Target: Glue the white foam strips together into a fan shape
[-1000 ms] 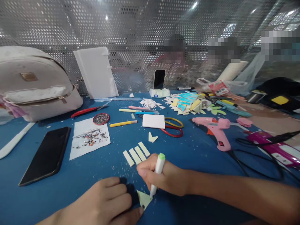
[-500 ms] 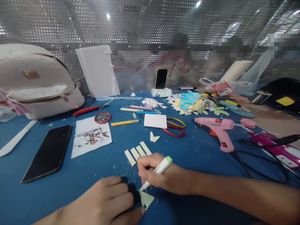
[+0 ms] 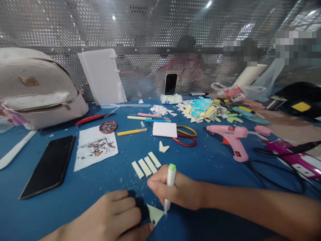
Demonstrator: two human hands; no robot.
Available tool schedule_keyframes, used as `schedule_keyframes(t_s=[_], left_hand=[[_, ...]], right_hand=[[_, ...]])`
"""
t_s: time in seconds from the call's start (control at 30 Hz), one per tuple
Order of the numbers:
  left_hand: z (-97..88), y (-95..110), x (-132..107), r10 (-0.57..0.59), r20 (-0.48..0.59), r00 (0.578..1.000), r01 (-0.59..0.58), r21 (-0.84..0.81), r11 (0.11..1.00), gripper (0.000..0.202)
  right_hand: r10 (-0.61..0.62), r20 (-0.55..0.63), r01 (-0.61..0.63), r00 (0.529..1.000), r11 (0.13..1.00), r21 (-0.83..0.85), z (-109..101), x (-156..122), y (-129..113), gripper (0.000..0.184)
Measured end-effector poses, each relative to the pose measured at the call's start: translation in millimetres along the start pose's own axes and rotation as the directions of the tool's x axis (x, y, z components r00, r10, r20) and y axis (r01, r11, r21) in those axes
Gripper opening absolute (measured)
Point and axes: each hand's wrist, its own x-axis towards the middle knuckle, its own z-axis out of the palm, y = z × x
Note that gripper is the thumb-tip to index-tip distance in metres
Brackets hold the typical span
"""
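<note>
- My right hand (image 3: 178, 191) grips the marker (image 3: 171, 177), tip by the triangle's (image 3: 155, 212) right corner.
- My left hand's (image 3: 117, 214) thumb meets the triangle's lower corner; clamping, I can't tell.
- I see tabletop (image 3: 85, 187) room between left hand and phone (image 3: 48, 167).

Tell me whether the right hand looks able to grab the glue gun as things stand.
Probably not easily: the right hand holds the marker. Otherwise, nothing seems to block the way to the glue gun.
</note>
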Motion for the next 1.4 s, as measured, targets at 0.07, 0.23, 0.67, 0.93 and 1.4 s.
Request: schedule_keyframes(t_s=[0.07, 0.23, 0.67, 0.93, 1.4], left_hand=[[0.5, -0.1, -1.0, 0.002, 0.005, 1.0, -0.002, -0.005, 1.0, 0.026], [2.4, 0.3, -2.3, -0.017, -0.004, 1.0, 0.017, 0.019, 1.0, 0.022], [3.8, 1.3, -0.8, -0.011, -0.003, 1.0, 0.011, -0.004, 1.0, 0.025], [-0.3, 0.5, -1.1, 0.01, 0.026, 1.0, -0.011, 0.025, 1.0, 0.027], [0.2, -1.5, -0.3, 0.023, 0.016, 1.0, -0.023, 0.018, 1.0, 0.023]], right_hand=[[-0.016, -0.005, 0.016, 1.0, 1.0, -0.001, -0.3, 0.1, 0.0, 0.045], [-0.08, -0.053, 0.079, 0.995, 0.997, -0.028, -0.3, 1.7, 2.8, 0.034], [-0.112, -0.034, 0.109, 0.993, 0.992, -0.071, 0.7, -0.1, 1.1, 0.042], [-0.063, -0.049, 0.063, 0.997, 0.998, -0.01, 0.2, 0.6, 0.4, 0.039], [0.007, -0.011, -0.008, 1.0, 0.999, -0.031, 1.2, -0.4, 0.1, 0.045]])
